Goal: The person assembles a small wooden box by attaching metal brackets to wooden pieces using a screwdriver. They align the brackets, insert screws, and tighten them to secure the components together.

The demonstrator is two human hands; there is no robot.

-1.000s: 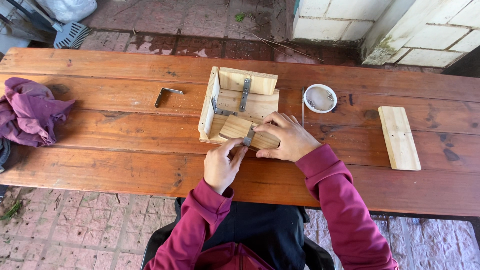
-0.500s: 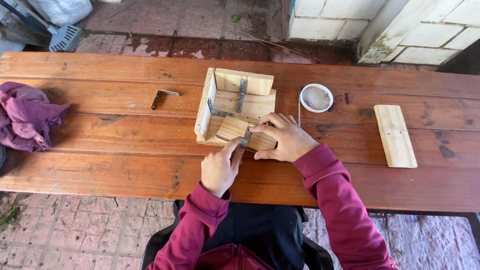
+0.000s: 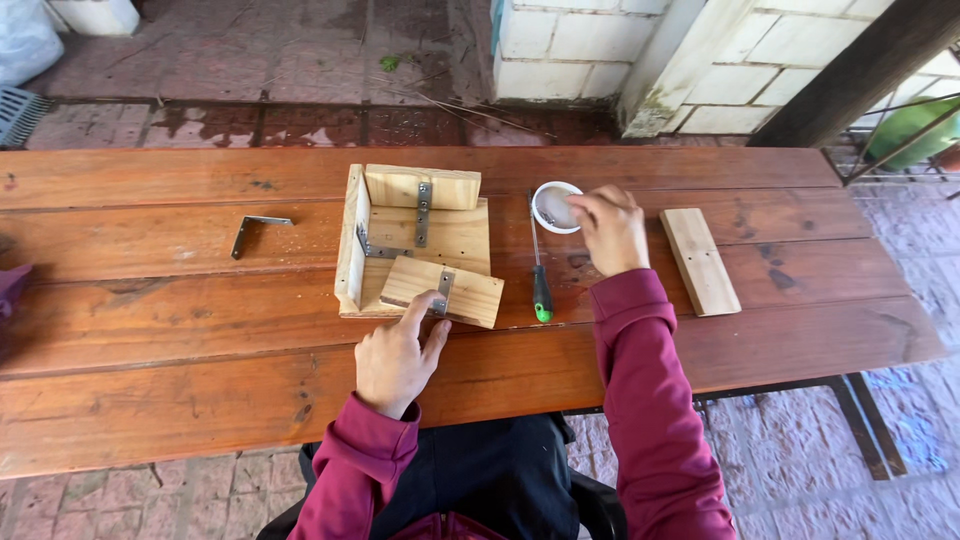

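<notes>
— On the wooden table [image 3: 150, 400], what do the hands do?
— Left hand [image 3: 395, 358] presses open fingers on a loose board with bracket [image 3: 443, 291]; right hand [image 3: 612, 228] pinches into a white dish [image 3: 552, 206].
— Progress?
— Box frame [image 3: 410, 235] has two walls bracketed; the front board is seemingly unfixed, one plank [image 3: 700, 260] unused, screwdriver [image 3: 539, 270] lying idle.

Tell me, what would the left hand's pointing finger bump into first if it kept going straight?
The left hand would probably meet the small metal bracket on the loose pale wooden board, which its fingertip already nearly touches.

Small white dish [image 3: 556, 207] beside half-built wooden box [image 3: 415, 245] — loose plank (bracketed) leaning.
</notes>
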